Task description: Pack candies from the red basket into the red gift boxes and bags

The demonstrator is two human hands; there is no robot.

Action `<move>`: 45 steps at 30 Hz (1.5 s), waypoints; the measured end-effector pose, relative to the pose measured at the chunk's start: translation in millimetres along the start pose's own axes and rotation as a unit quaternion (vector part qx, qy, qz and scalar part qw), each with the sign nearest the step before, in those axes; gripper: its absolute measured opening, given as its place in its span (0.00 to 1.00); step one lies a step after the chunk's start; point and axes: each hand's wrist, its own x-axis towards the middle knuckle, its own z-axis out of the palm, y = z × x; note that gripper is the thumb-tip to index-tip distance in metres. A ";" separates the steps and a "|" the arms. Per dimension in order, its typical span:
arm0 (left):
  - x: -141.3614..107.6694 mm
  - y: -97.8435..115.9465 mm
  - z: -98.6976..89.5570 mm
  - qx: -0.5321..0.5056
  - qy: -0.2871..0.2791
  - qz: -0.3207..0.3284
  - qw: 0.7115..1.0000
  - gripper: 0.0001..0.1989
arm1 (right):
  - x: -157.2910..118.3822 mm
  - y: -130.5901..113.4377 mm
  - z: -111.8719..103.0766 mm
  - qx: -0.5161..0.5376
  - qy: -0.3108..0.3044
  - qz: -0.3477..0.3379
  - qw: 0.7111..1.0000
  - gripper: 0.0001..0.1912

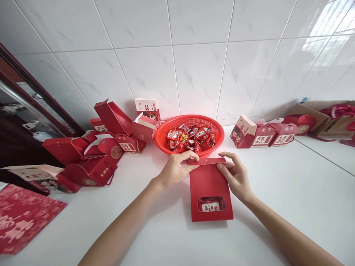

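A red paper gift box (210, 184) stands on the white counter in front of me, and wrapped sweets show through the oval window near its lower edge. My left hand (177, 168) pinches the left end of its narrow top flap between thumb and fingers. At the flap's right end, my right hand (235, 173) grips the edge with its thumb in front and fingers bent behind. Just behind the box sits a red plastic basket (159, 138) holding several wrapped sweets (191, 137).
Several red gift boxes (94, 170), some with lids up, crowd the left side. A red printed bag (24, 218) lies at the front left. More boxes (262, 135) stand at right, beside a cardboard carton (332, 123). A tiled wall (199, 74) bounds the back.
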 end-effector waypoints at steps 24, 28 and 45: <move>-1.3 1.2 -1.6 0.023 -0.017 -0.018 0.999 0.11 | -4.5 1.2 2.3 -0.288 0.162 -0.150 0.932 0.16; -0.5 2.0 -3.6 0.023 -0.009 -0.039 0.999 0.19 | -5.3 2.3 4.5 -0.342 0.185 -0.260 0.884 0.12; 2.7 12.6 -9.9 -0.055 -0.067 -0.096 0.992 0.19 | 7.9 2.9 -14.5 -0.270 0.066 -0.378 0.883 0.11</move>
